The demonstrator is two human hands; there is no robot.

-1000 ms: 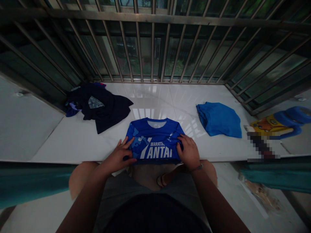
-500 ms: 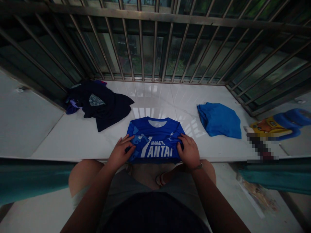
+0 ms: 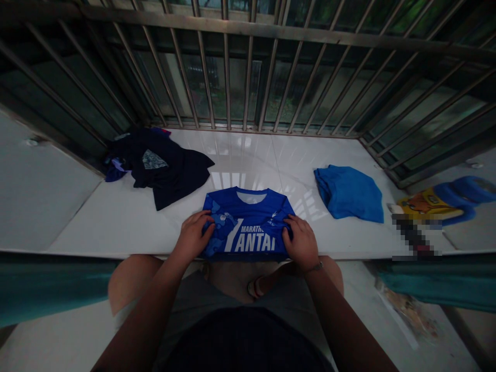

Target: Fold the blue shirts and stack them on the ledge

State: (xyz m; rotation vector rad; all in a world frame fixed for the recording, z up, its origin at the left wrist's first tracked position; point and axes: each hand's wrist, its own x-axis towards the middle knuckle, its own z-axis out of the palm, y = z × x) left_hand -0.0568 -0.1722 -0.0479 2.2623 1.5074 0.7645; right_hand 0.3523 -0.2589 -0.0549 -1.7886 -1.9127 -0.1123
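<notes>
A blue T-shirt (image 3: 251, 222) with white lettering lies front up on the white ledge, its sleeves tucked behind and its collar toward the window. Its lower edge sits at the ledge's front rim. On the left side edge of the shirt, my left hand (image 3: 194, 232) is closed, thumb and fingers pinching the cloth. My right hand (image 3: 302, 240) grips the opposite side edge in the same way. Cloth beneath the fingertips is hidden.
Dark crumpled clothes (image 3: 166, 165) are heaped at the left. A folded bright blue garment (image 3: 351, 194) lies to the right, and a blue and yellow bottle (image 3: 437, 201) beyond it. Metal bars (image 3: 248, 82) rise along the back. My knees are under the ledge's front edge.
My left hand's fingers have drawn together on the shirt's left edge, where they were more spread before. My right hand and the shirt stay nearly where they were.
</notes>
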